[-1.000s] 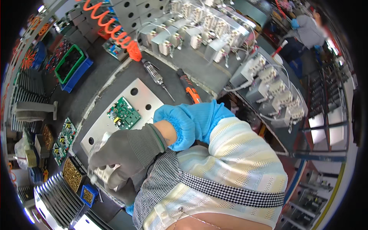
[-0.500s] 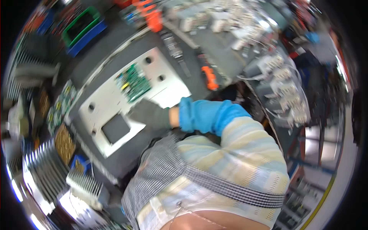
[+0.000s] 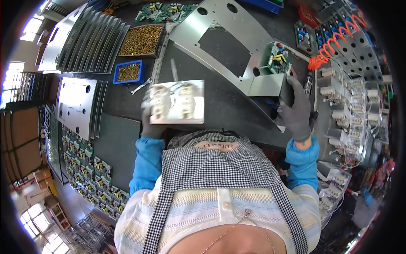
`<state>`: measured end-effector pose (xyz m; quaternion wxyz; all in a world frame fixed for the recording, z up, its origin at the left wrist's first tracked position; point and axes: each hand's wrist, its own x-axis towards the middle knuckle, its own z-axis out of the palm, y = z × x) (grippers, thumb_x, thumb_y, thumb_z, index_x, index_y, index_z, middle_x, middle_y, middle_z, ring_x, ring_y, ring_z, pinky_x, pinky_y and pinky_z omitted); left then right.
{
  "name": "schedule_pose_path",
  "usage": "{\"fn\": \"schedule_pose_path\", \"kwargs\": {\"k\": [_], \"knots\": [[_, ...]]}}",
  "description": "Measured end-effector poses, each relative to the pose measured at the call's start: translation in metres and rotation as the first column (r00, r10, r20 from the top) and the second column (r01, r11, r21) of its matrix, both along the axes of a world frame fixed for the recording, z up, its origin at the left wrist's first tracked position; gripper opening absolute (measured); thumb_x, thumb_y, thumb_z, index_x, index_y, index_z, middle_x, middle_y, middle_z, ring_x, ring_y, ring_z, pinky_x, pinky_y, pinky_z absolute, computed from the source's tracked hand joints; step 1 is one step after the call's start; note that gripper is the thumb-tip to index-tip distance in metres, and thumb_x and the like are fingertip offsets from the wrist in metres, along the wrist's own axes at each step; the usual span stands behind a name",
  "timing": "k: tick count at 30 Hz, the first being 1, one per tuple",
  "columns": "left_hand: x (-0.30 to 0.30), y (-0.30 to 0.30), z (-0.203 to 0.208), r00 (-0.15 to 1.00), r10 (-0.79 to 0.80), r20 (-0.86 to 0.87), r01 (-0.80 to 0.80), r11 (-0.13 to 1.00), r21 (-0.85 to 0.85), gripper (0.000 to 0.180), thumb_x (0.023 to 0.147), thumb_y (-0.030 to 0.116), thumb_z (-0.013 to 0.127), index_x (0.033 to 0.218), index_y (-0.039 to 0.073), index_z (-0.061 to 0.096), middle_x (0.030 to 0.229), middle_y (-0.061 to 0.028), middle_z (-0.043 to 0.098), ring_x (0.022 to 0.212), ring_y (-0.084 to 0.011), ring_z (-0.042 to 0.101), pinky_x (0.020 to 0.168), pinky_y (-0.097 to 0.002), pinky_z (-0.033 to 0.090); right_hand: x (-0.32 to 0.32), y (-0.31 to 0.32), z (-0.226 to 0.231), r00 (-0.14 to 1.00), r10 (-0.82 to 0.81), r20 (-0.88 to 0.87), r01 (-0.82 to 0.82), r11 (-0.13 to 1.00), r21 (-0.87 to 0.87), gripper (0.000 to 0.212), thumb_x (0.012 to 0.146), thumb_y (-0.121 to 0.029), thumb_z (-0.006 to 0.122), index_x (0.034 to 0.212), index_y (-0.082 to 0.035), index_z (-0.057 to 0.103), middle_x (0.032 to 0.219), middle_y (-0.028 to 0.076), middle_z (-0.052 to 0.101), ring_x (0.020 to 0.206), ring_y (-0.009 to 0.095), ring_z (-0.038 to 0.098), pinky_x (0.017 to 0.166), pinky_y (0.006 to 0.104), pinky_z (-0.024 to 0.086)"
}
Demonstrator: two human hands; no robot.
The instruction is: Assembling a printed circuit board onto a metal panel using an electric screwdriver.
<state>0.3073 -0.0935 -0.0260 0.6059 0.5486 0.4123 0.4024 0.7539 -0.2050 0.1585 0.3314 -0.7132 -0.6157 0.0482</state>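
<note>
My left hand [image 3: 150, 123], in a dark grey glove, grips the left edge of a square, shiny metal plate [image 3: 196, 91] with two rows of white ceramic terminal blocks [image 3: 186, 101] on it. The fingers behind the plate are partly hidden. Over on the right, my gloved right hand [image 3: 298, 111] is closed on the near right end of a large bent metal panel [image 3: 182, 36]. That panel stands tilted over the bench and has round holes and a big rectangular cut-out. A green circuit board [image 3: 278, 59] sits at its right end, just beyond my right hand.
Left lie a tray of brass fasteners [image 3: 141, 40], a blue bin of small brass parts [image 3: 128, 72], a wrench [image 3: 141, 86] and stacked metal panels [image 3: 76, 101]. A screwdriver [image 3: 308, 84], an orange coiled hose [image 3: 334, 42] and wired terminal assemblies [image 3: 338, 114] are at right.
The view has swung round and my left hand has come into sight with the terminal-block plate. The panel, lying flat before under one gloved hand, is now tilted up in my right hand.
</note>
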Motion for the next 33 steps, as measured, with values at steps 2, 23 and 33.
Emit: {"fn": "schedule_pose_path", "kwargs": {"k": [2, 23, 33], "knots": [[0.034, 0.012, -0.008, 0.933, 0.049, 0.357, 0.148, 0.852, -0.502, 0.074, 0.093, 0.051, 0.047, 0.144, -0.003, 0.047, 0.140, -0.0190, 0.056, 0.126, -0.0286, 0.058, 0.110, -0.0411, 0.044, -0.002, -0.006, -0.005, 1.000, 0.007, -0.019, -0.006, 0.999, 0.034, 0.067, 0.065, 0.007, 0.072, 0.130, -0.002, 0.057, 0.126, 0.019, 0.064, 0.118, 0.038, 0.062, 0.102, 0.0416, 0.050], [0.168, 0.095, 0.166, 0.630, -0.213, -0.747, 0.698, 0.576, 0.424, 0.043, 0.091, 0.003, 0.061, 0.134, 0.008, 0.059, 0.120, -0.0143, 0.069, 0.112, -0.0329, 0.064, 0.097, -0.0387, 0.051, -0.015, -0.006, -0.017, 0.968, 0.224, 0.115, -0.217, 0.974, -0.072, 0.065, 0.059, 0.006, 0.071, 0.122, -0.006, 0.059, 0.117, 0.012, 0.064, 0.108, 0.035, 0.062, 0.089, 0.0435, 0.049], [0.247, 0.114, 0.155, -0.262, -0.321, -0.910, 0.862, 0.347, -0.370, 0.055, 0.094, 0.023, 0.062, 0.145, 0.007, 0.049, 0.112, -0.0195, 0.070, 0.104, -0.0286, 0.070, 0.092, -0.0425, 0.054, -0.011, -0.003, -0.019, 0.965, 0.243, 0.101, -0.238, 0.969, -0.064, 0.062, 0.061, 0.004, 0.070, 0.121, -0.006, 0.060, 0.118, 0.015, 0.064, 0.106, 0.035, 0.062, 0.090, 0.0446, 0.049]]}}
